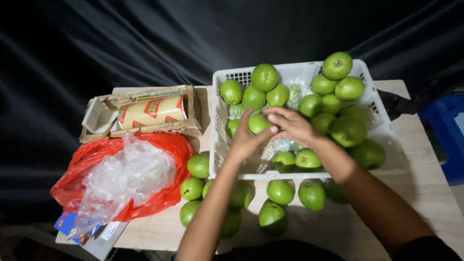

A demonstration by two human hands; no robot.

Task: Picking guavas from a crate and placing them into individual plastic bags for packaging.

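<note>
Both hands close on one green fruit in the basket — part of the pile is already out on the table.

Head view: the left hand (244, 140) and right hand (290, 124) cup a single fruit (258, 123) between them, fingers wrapped round it, the right one's fingertips lying over its top; it sits inside the white basket (382, 123), low against the near-left wall. Beyond and to the right of the grip the basket is well filled with more fruit (348, 130), a few heaped at the far rim. Nearer than the grip, outside the basket, about ten fruits (280, 192) lie loose on the table (425, 188) — so, by my judgement, the sorting is under halfway. The held fruit looks round, smooth, pale green, unbruised. Left of the grip lie a red bag (164, 193) and a carton (145, 113).
</note>
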